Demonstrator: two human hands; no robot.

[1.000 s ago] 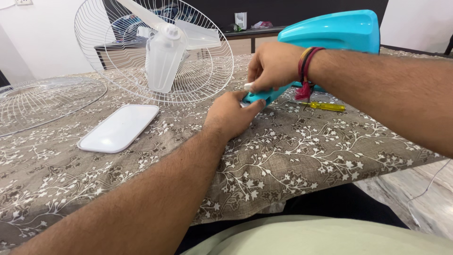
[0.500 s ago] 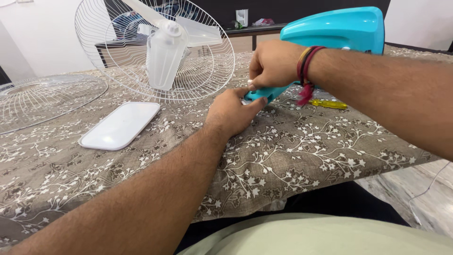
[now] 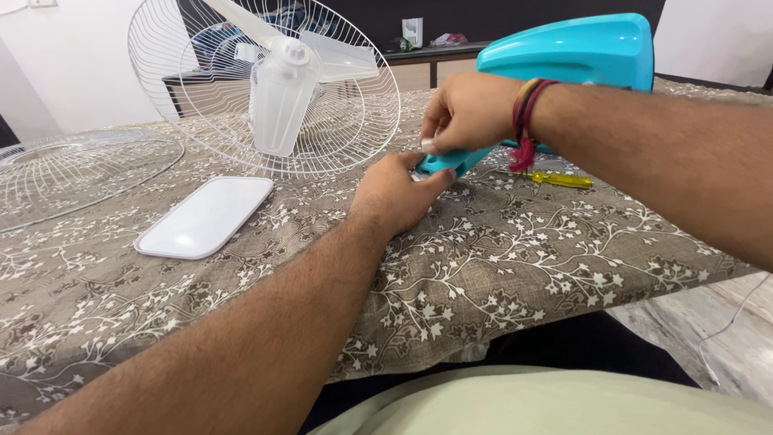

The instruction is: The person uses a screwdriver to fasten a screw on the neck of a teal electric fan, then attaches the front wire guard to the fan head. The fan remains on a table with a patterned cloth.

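Hardly anything has shifted in the head view since half a second ago: my left hand (image 3: 396, 196) stays low on the patterned tablecloth (image 3: 515, 258), thumb and fingers pinched on the narrow lower tip of the turquoise fan body (image 3: 564, 56), and my right hand (image 3: 465, 111) has tipped down a touch so its fingertips (image 3: 427, 145) now sit a little lower on that same tip, just above the left hand. The turquoise fan body lies tilted on the far right of the table, its broad end raised behind my right wrist, and it has barely moved. Both hands are narrowly closed on that tip, touching each other or very nearly so. The yellow screwdriver (image 3: 554, 179) lies where it lay, just behind the right wrist, its tip end hidden by the red thread bracelet (image 3: 525, 121). What the fingers actually press at the tip I cannot make out, since the two hands cover it. The white wire guard with its blades and motor housing (image 3: 278, 97) stands tilted beyond the left hand, the white flat cover (image 3: 205, 216) lies near it, and a second wire guard (image 3: 72, 173) is cut off at the left edge
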